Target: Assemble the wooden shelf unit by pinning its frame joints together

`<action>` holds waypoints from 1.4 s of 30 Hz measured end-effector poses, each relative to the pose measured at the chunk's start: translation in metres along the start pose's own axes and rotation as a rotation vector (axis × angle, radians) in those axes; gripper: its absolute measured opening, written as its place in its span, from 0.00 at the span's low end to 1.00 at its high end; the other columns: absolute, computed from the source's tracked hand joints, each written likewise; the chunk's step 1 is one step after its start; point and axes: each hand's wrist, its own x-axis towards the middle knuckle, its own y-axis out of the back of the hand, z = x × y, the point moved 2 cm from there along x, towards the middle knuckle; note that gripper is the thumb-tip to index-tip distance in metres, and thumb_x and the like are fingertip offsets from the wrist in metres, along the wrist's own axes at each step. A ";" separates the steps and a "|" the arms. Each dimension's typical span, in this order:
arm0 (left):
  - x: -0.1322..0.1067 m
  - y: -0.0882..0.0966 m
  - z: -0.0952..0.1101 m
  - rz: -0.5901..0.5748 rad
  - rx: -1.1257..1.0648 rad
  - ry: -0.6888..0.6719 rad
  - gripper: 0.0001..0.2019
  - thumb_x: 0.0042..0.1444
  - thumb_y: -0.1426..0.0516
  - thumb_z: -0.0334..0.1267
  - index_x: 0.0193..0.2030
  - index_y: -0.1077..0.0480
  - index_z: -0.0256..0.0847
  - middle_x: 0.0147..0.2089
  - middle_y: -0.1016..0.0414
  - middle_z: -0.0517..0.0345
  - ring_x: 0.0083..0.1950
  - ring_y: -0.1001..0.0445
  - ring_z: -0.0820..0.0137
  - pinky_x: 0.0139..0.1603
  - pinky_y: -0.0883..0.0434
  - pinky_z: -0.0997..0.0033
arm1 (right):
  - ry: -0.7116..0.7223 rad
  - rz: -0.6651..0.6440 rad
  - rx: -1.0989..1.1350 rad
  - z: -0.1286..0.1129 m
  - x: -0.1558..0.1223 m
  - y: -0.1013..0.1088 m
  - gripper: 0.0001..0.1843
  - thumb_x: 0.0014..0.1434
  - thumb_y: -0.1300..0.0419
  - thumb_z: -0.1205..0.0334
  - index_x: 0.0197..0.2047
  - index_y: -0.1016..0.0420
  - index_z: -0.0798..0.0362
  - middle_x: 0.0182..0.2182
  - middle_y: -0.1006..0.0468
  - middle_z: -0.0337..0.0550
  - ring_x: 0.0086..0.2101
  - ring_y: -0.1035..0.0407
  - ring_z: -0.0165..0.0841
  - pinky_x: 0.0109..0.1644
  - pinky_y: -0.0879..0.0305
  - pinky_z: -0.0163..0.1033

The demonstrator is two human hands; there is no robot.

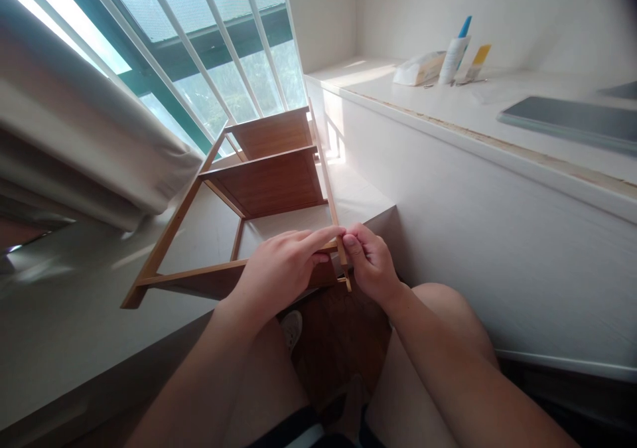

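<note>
A brown wooden shelf rack (pixel 281 181) with three shelf boards between slim posts stands in front of me by the window. My left hand (pixel 283 259) is closed over the nearest shelf board's edge, thumb below, with the index finger stretched to the right-hand post (pixel 342 252). Against the outer side of that post, my right hand (pixel 371 259) is pinched shut, its fingertips meeting the left index fingertip. Whatever the right fingers hold is too small or hidden to make out. Just below the hands, the post's lower end sticks out past the board.
A white counter (pixel 368 93) runs along the right, bearing a tissue pack (pixel 418 70), a white bottle with blue nozzle (pixel 454 60), a yellow-topped item (pixel 480 60) and a dark flat panel (pixel 572 119). A curtain (pixel 99 116) hangs left; window bars (pixel 213 43) stand behind.
</note>
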 end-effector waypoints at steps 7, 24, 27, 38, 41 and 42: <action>0.000 0.000 0.001 0.032 0.009 -0.014 0.22 0.66 0.48 0.33 0.64 0.34 0.54 0.52 0.21 0.58 0.51 0.23 0.64 0.51 0.28 0.67 | -0.027 -0.166 0.059 0.004 -0.003 0.013 0.09 0.70 0.48 0.54 0.45 0.34 0.50 0.28 0.28 0.35 0.27 0.37 0.29 0.32 0.41 0.35; 0.000 -0.001 0.000 0.064 0.005 0.001 0.23 0.63 0.47 0.32 0.63 0.32 0.54 0.50 0.20 0.57 0.48 0.21 0.64 0.51 0.27 0.67 | -0.005 -0.041 -0.020 0.004 -0.002 0.012 0.18 0.70 0.50 0.48 0.34 0.34 0.50 0.21 0.38 0.34 0.23 0.44 0.29 0.28 0.47 0.36; 0.000 -0.001 0.000 0.057 0.002 0.004 0.23 0.63 0.47 0.33 0.63 0.32 0.54 0.49 0.19 0.57 0.47 0.21 0.65 0.50 0.27 0.68 | -0.053 -0.051 0.050 0.004 -0.004 0.017 0.13 0.68 0.47 0.48 0.42 0.34 0.49 0.21 0.35 0.32 0.20 0.46 0.28 0.25 0.50 0.35; 0.001 -0.003 0.000 0.014 -0.014 0.019 0.23 0.65 0.48 0.33 0.65 0.35 0.56 0.53 0.21 0.60 0.51 0.23 0.64 0.53 0.29 0.66 | 0.046 -0.090 -0.107 0.004 0.000 0.018 0.18 0.71 0.51 0.52 0.31 0.33 0.51 0.21 0.37 0.35 0.24 0.43 0.28 0.29 0.47 0.36; 0.002 -0.002 -0.001 0.002 -0.013 0.028 0.22 0.66 0.48 0.34 0.65 0.35 0.57 0.53 0.21 0.61 0.51 0.23 0.64 0.53 0.29 0.66 | -0.005 -0.052 -0.056 0.004 -0.002 0.019 0.13 0.68 0.46 0.51 0.39 0.31 0.50 0.22 0.34 0.33 0.22 0.44 0.28 0.27 0.48 0.35; 0.002 -0.002 -0.001 -0.002 -0.011 0.032 0.22 0.66 0.48 0.35 0.65 0.35 0.57 0.53 0.21 0.61 0.51 0.23 0.65 0.52 0.29 0.67 | -0.022 -0.056 -0.030 0.004 -0.002 0.019 0.11 0.67 0.45 0.51 0.42 0.31 0.50 0.22 0.33 0.33 0.22 0.45 0.28 0.27 0.49 0.35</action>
